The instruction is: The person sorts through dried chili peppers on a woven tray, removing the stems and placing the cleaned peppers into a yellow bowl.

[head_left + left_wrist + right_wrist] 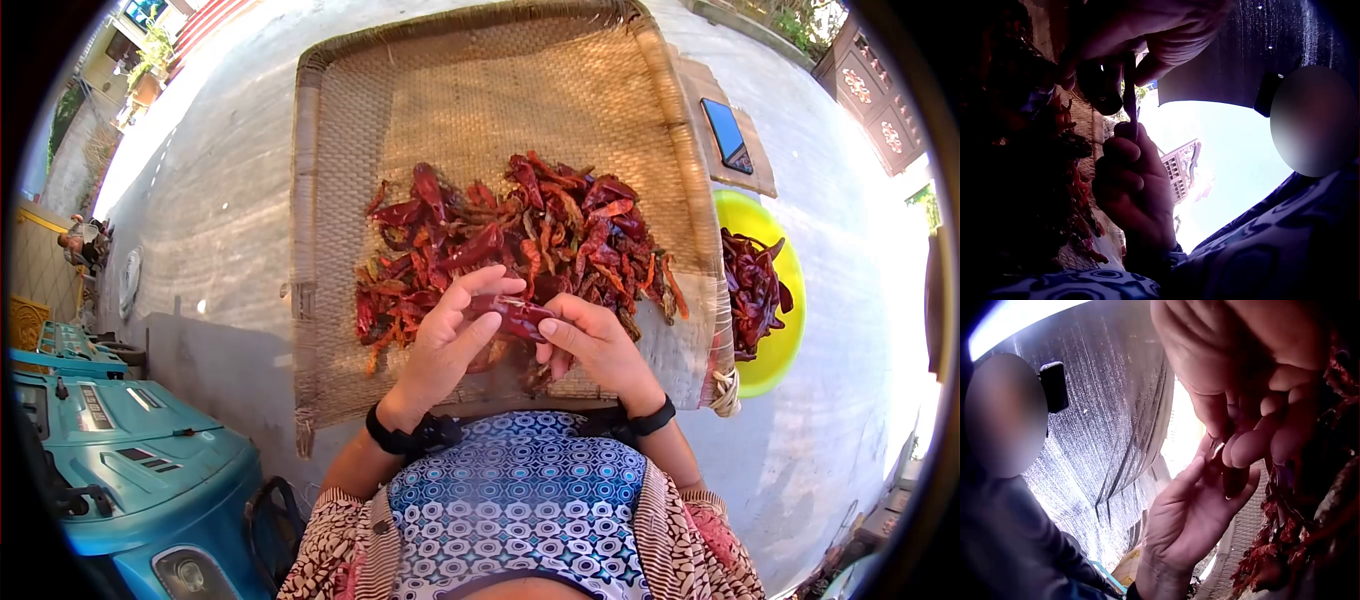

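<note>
A dark red pepper (515,317) is held between both hands above the near part of a woven tray (480,90). The left hand (448,338) grips its left end, thumb on the near side and fingers behind. At its right end, the right hand (597,345) pinches it between thumb and fingers. Under and beyond the hands lies a heap of dried red peppers (540,225). The right wrist view shows the right hand (1241,369) above the left hand (1194,515), the pepper between them. In the left wrist view the pepper is dark.
Right of the tray stands a yellow-green bowl (790,340) with glossy dark red peppers (752,290) in it. A phone (727,135) lies on a flat board (705,85) by the tray's far right side. At the lower left is a teal vehicle (150,470).
</note>
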Demonstrator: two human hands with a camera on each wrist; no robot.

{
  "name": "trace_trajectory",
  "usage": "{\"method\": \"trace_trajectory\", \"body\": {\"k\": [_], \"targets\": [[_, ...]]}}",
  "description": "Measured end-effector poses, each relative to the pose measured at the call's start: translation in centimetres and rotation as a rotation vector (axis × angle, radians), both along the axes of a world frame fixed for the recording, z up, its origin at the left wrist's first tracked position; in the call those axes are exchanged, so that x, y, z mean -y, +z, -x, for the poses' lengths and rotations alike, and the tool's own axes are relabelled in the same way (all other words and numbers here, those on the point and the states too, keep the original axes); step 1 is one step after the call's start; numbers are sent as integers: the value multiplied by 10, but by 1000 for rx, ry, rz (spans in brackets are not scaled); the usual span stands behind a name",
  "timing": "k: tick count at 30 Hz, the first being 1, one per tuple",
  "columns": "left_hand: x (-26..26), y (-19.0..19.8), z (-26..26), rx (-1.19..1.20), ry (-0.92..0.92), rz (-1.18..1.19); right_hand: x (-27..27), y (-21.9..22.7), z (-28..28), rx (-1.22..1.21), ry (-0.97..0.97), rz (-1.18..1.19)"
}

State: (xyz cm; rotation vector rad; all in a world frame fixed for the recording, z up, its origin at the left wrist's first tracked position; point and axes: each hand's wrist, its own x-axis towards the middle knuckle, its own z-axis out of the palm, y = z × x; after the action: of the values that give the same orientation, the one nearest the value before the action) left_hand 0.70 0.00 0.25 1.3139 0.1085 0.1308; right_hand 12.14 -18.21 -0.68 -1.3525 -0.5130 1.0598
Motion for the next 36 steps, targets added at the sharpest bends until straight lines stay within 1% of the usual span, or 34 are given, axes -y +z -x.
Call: {"method": "trace_trajectory", "body": {"k": [2, 4, 6, 8, 10, 11, 13, 14, 15, 16, 18, 19, 20, 22, 23, 24, 26, 29, 32, 33, 34, 35, 36], "targets": [[7, 0, 0, -19, -7, -53, 7, -3, -2, -60, -55, -48], [8, -3, 0, -34, -17, -129, 15, -10, -8, -69, -237, -76], [3, -9, 0, -47, -26, -226, 27, -13, -17, -131, -459, -133], [1, -12, 0, -43, 15, -189, 42, -11, -29, -191, -678, -283], [0, -15, 0, -21, 45, -191, 64, -17, -46, -377, -819, -583], [1, -17, 0, -23, 72, -171, 80, -30, -58, -407, -757, -811], [3, -21, -1, -26, 124, -130, 88, -24, -62, -526, -749, -901], [3, -21, -1, -47, 108, -93, 89, -21, -63, -585, -745, -947], [3, -20, -1, -68, 91, -58, 83, -21, -58, -448, -734, -869], [4, -20, -1, -90, 72, -23, 75, -19, -50, -321, -692, -699], [5, -18, 0, -130, 28, -48, 54, -14, -29, -77, -597, -360], [5, -17, 0, -151, 6, -63, 44, -12, -21, -19, -462, -276], [6, -18, 1, -140, -4, -127, 35, -9, -15, 37, -325, -192], [9, -17, 0, -117, -22, -256, 18, -2, -4, 149, -160, -88], [11, -9, 1, -126, -39, -220, 12, 2, 1, 207, -122, -61], [10, -9, 2, -131, -43, -275, 9, -1, 4, 235, -90, -70], [7, -12, 2, -139, -52, -379, 5, 0, 6, 110, -83, -82], [5, -14, 1, -138, -41, -408, 10, -9, 3, 71, -32, -50], [1, -3, -3, -152, 21, -757, 18, -10, 0, 41, -186, -85], [-3, -6, -5, -80, 95, -892, 24, -11, -6, 27, -250, -127], [-9, -13, -8, -7, 173, -1026, 31, -15, -12, 19, -373, -156], [-14, -16, -11, 69, 254, -1159, 37, -20, -19, -11, -493, -244], [-18, -14, -14, -16, 259, -1094, 44, -23, -26, -42, -611, -334]]}}
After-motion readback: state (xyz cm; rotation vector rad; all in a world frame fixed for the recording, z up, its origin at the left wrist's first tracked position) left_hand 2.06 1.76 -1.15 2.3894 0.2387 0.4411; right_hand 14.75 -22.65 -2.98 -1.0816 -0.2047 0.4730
